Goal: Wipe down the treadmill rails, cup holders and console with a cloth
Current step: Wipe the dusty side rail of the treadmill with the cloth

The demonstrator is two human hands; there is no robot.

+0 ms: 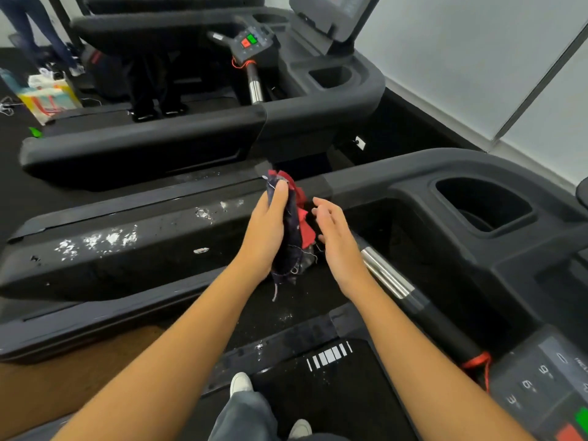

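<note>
Between both palms, frayed navy-red cloth (294, 230)

At frame centre the cloth (294, 230) is dark navy with red patches and pale loose threads. The rail (127, 246) at left is black, blotched with white smears. The cup holder (477, 205) at right is dark grey. Lower right, the console (547, 386) is grey with green and red buttons.

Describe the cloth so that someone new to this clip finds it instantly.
Start at the long dark side rail flecked with white residue. At its right end, the left hand grips a bunched cloth, with the open right hand beside it. It is the only frayed navy-and-red fabric among hard black plastic.
</note>
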